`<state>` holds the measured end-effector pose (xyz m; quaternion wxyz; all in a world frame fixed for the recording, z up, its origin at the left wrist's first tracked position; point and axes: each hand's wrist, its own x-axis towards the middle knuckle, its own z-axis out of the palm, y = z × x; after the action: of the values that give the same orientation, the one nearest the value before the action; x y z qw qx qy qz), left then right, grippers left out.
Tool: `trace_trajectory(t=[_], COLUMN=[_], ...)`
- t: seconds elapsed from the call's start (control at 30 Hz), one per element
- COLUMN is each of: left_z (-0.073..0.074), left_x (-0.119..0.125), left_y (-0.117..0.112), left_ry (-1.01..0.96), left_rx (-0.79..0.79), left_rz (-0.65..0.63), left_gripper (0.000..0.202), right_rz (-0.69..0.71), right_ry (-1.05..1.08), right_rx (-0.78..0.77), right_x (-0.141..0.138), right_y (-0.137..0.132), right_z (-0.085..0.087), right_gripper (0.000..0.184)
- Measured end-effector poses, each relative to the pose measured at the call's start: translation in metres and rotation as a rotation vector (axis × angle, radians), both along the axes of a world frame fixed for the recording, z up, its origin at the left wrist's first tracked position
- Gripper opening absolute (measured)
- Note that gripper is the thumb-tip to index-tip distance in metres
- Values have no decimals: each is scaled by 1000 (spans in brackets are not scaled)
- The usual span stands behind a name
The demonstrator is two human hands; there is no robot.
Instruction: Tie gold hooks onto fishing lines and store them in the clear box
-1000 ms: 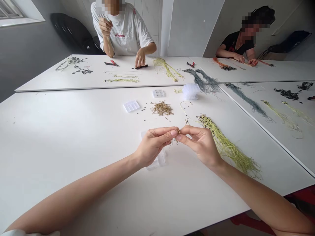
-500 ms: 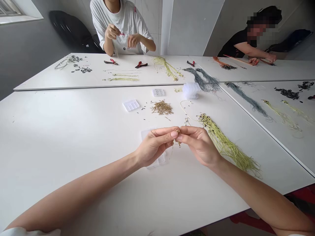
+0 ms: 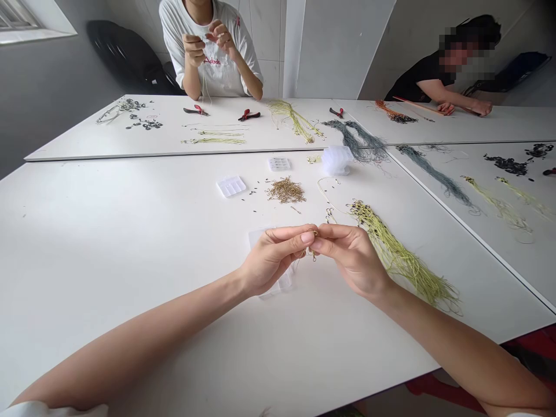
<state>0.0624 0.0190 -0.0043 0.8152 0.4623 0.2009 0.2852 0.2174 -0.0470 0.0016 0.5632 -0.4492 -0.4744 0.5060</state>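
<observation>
Hands about where they were a moment ago, still together; the clear change is across the table, where the seated co-worker's hand has come up off the worktop.

Nearest: left hand [image 3: 273, 260] and right hand [image 3: 354, 258] meet fingertip to fingertip over the worktop [image 3: 108, 260], pinching a small gold fishing hook [image 3: 313, 252]. Hook sits just below the fingertips, partly hidden, with a few thin strands hanging down; exact grip on the eye can't be told from here. A clear plastic compartment box [image 3: 260, 238] lies under the left hand, mostly covered.

Just right of the right hand, a bundle of yellow-green leader lines [image 3: 403, 260] lies fanned on the worktop, dark-tipped end toward the top. A loose pale line with a hook [image 3: 328, 196] sits just above it.

Further out: a heap of gold hooks [image 3: 285, 190], scattered small black beads [image 3: 256, 192] beside it, an open clear box [image 3: 231, 186], a small clear box [image 3: 278, 164] and a larger clear box [image 3: 336, 160].

Far worktop: grey-green line bundles [image 3: 358, 138], red-handled pliers [image 3: 249, 115]. Co-worker opposite [image 3: 212, 58] has both hands raised together, working a thin line. Second co-worker [image 3: 438, 87] at far right leans over an orange line bundle [image 3: 395, 114], hands on the worktop.
</observation>
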Motion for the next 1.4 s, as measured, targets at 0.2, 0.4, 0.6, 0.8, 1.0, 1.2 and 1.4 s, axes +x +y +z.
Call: trace_trajectory(t=[0.2,0.4,0.6,0.8,1.0,1.2,1.4], left_z=[1,-1,2,4,0,-1,1], left_x=[0,-2,-4,-2,-2,-2,-2], left_y=[1,3,5,-1,-3,-4,-6], left_ry=[-55,-33,175,135,88,105,122], left_rx=[60,71,162,50,-34,-35,-39], left_rz=[-35,25,112,-39,-107,-82,-87], left_gripper=[9,20,16,19,20,18,19], right_rz=[59,21,-88,-75,-59,-59,-69], right_ry=[88,98,69,119,150,161,195], right_rx=[-41,-54,-26,26,2,6,5], right_x=[3,6,7,4,2,1,-1], right_y=[2,4,5,7,6,6,5], right_z=[-1,-3,-1,-1,-5,-5,-6], right_gripper=[7,8,8,9,6,7,6])
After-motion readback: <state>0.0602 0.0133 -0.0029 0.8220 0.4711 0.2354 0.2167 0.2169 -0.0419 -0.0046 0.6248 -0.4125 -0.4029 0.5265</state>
